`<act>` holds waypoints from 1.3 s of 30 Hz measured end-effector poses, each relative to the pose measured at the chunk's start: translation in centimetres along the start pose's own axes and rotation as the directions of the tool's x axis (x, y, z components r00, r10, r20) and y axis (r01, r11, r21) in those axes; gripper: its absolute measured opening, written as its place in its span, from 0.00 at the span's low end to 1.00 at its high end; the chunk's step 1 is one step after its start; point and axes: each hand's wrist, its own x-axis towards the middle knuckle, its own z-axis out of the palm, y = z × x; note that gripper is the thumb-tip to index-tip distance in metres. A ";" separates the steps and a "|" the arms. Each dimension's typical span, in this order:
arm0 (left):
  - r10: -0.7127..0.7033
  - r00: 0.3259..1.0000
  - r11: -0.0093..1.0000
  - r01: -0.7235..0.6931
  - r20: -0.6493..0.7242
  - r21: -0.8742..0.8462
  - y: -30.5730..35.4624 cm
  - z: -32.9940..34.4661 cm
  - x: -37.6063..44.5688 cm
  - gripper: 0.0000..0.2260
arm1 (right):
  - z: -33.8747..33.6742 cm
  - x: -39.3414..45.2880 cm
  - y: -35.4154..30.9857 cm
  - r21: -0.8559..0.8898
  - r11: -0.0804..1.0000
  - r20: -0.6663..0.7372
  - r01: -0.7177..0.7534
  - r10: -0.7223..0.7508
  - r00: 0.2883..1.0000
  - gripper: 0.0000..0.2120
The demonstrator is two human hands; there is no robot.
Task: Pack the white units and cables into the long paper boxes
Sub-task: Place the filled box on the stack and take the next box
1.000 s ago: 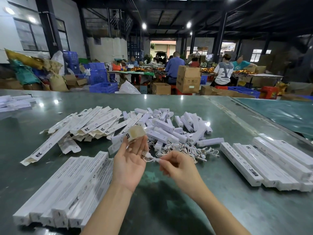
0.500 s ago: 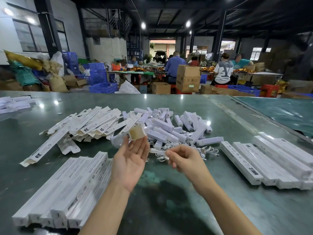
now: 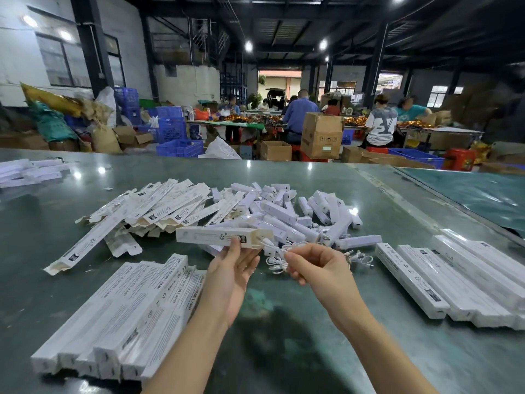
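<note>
My left hand (image 3: 231, 268) holds a long white paper box (image 3: 216, 236) level above the table, its open end pointing right. My right hand (image 3: 318, 268) pinches a coiled white cable (image 3: 274, 258) whose plug end sits at the box's open mouth. Behind them lies a heap of white units (image 3: 292, 214) with more loose cables (image 3: 356, 255). Flat unfolded boxes (image 3: 159, 206) are piled at the back left.
A row of filled boxes (image 3: 125, 317) lies near left, another row (image 3: 454, 277) at the right. More white boxes (image 3: 28, 172) sit at the far left on the green table (image 3: 284, 351). People work at tables among cartons and crates beyond.
The box in my left hand has turned from end-on to lying sideways. My right hand has brought the cable up to its open end.
</note>
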 end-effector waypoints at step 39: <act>-0.080 0.984 0.991 0.062 0.157 0.118 -1.3 1.1 -1.6 0.16 | -0.6 0.1 2.1 -0.643 0.610 0.163 0.463 -0.481 0.861 0.16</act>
